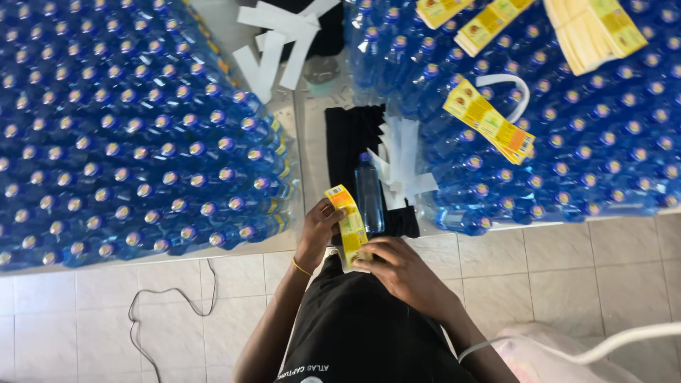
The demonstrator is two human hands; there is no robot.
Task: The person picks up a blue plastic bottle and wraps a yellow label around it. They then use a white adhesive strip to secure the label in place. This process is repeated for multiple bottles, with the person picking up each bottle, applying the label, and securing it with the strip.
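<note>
A: Item one, surface and room?

B: A pale tiled floor (539, 262) below, with a thin dark cable (170, 298) lying across it. Two white worktops: the left worktop (213, 252) and the right worktop (567, 221), with a narrow gap between them.

A: Edges and open room?

B: Blue-capped bottles (128, 142) packed to the left worktop's front edge; a second mass of bottles (603, 142) fills the right one. Open room only in the gap, where a black cloth (347, 142) lies with white paper strips (401, 159) on it. More strips (280, 42) lie further back.

A: Containers and contents?

B: One clear bottle (369, 191) stands on the cloth, just beyond the hands. Stacks of yellow labels (489, 120) rest on the right-hand bottles.

A: Hands?

B: The left hand (318, 230), fingers (328, 211) closed on the upper end of a yellow label strip (351, 225); the right hand (401, 266), fingers (365, 254) pinching its lower end. The strip sits over the person's lap, in front of the gap.
</note>
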